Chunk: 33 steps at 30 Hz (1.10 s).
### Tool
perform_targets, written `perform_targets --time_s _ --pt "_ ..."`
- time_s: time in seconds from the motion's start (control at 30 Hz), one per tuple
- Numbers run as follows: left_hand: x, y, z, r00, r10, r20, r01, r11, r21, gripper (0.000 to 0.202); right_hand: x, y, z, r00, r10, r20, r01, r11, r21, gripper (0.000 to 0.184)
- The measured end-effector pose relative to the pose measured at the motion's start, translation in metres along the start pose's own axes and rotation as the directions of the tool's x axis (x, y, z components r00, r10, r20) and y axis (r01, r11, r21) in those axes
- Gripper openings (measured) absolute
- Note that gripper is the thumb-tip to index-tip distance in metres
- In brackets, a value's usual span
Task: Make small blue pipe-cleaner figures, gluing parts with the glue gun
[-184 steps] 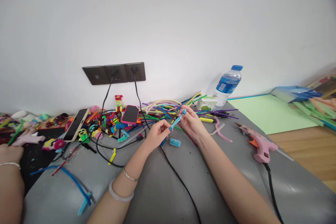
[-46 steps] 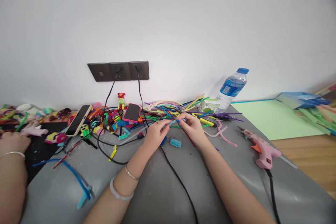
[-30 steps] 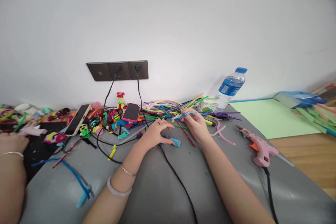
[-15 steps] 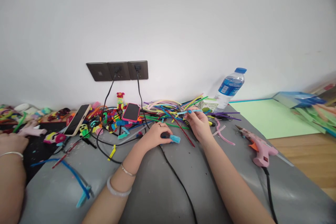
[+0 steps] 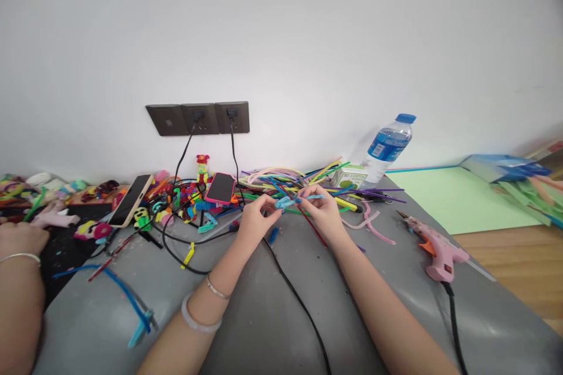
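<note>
My left hand (image 5: 255,222) pinches a small light-blue fuzzy piece (image 5: 284,203) lifted above the grey table (image 5: 264,316). My right hand (image 5: 320,210) is closed on a light-blue pipe cleaner (image 5: 313,197) whose end meets that piece. Both hands are close together in front of a heap of coloured pipe cleaners (image 5: 285,179). A short dark-blue bit (image 5: 272,235) lies on the table just below my left hand.
A pink glue gun (image 5: 433,246) with its black cord lies at the right. A water bottle (image 5: 389,146) and a small green carton (image 5: 349,177) stand by the wall. Two phones (image 5: 132,199) (image 5: 220,188), small toys and cables clutter the left. Another person's hand (image 5: 20,240) rests far left.
My left hand went down to the table, picked up the light-blue fuzzy piece and raised it to the pipe cleaner in my right hand. The right hand moved slightly left.
</note>
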<state>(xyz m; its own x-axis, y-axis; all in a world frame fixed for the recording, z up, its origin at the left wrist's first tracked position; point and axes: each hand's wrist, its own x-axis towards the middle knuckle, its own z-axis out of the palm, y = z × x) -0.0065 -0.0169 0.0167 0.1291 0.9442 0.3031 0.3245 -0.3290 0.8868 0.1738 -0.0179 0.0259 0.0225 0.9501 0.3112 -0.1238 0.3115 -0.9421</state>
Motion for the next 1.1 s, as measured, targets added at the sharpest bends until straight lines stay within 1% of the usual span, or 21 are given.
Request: perform_targets --time_s 0.07,0.17,0.37,0.63,0.83,1.1 --pt "-0.0004 0.0012 0.0003 1.0 0.009 -0.001 -0.009 1.0 -0.026 0.009 -0.0008 0.0005 0.0016 0.999 -0.02 0.033 0.022 0.998 -0.052 0.032" --pt "-0.0004 0.0015 0.0002 1.0 0.008 -0.003 -0.008 0.999 -0.04 0.01 -0.0009 0.0034 0.0012 0.997 -0.06 0.042 0.065 0.99 -0.122 0.03" --pt "0.0007 0.0003 0.0004 1.0 0.009 0.004 -0.009 0.997 -0.076 0.011 -0.0022 0.0072 -0.0003 0.995 -0.09 0.045 0.096 0.981 -0.171 0.025" --pt "0.0023 -0.004 0.0022 0.998 -0.035 0.049 0.044 0.98 -0.195 0.014 -0.0029 0.0086 -0.0012 0.987 -0.151 0.046 0.158 0.947 -0.281 0.018" --pt "0.0028 -0.0056 0.0033 0.998 -0.03 0.062 0.046 0.961 -0.274 0.021 -0.0036 0.0084 -0.0013 0.978 -0.199 0.065 0.209 0.927 -0.312 0.016" --pt "0.003 -0.0067 0.0041 0.996 -0.054 0.073 0.073 0.954 -0.292 0.026 -0.0045 0.008 -0.0012 0.973 -0.221 0.072 0.232 0.902 -0.363 0.018"
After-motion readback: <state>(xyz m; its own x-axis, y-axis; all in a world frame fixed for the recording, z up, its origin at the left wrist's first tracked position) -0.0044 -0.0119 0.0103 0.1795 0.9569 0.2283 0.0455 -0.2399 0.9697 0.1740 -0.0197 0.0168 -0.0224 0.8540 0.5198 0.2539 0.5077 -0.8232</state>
